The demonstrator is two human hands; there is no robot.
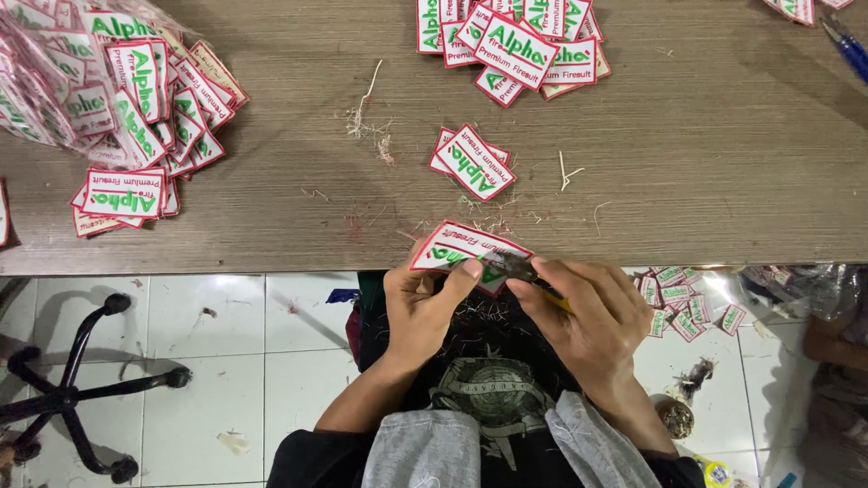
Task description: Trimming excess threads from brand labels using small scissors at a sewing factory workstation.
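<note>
Sweeping from the left, a clear plastic bag (41, 77) stuffed with embroidered patches spills a loose heap of patches (149, 117) onto the wooden table (705, 154), and below the table edge a black chair base (72, 389) stands on the white tiled floor (235, 343). Farther along, thread trimmings (371, 126) lie scattered on the wood, with a small stack of two patches (472, 163) just beyond them and a bigger pile (515, 45) at the far edge. At the near edge, the left hand (420, 312) pinches a white patch with red border (461, 248) between thumb and curled fingers — thumb on top, near the patch's lower right side. The patch overhangs the table edge, its long axis running roughly left to right and tilted slightly downward to the right. The right hand (588, 321) is closed around small thread snips (524, 271), whose tip touches the patch's right lower edge just beside the left thumb; a yellow bit of the handle shows under the fingers. So the patch lies up and to the left of the right fingers, and the left hand is the nearer — it already holds it. More patches (687, 303) sit on the floor to the right, and a blue pen (850, 45) lies at the top right corner.
</note>
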